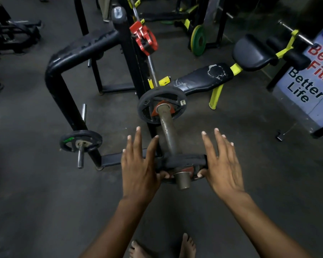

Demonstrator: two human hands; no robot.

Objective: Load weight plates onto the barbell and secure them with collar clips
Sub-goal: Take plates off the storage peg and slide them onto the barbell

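Both hands steady a small black rubber-coated weight plate point(183, 161) at the near end of a worn steel barbell sleeve point(167, 135): the left hand point(138, 164) and right hand point(222, 164) keep fingers straight and spread along its rim, thumbs hooked beneath. Dense and rigid, it likely handles best gripped at opposite edges. A blue-and-white sign point(309, 79) partly reads "Better Life"

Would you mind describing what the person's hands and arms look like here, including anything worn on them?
Both forearms are bare up to the picture's edge, with no sleeves in view. The left hand and the right hand wear no gloves, and no rings, watch or wristbands show. The fingernails are short and unpainted.
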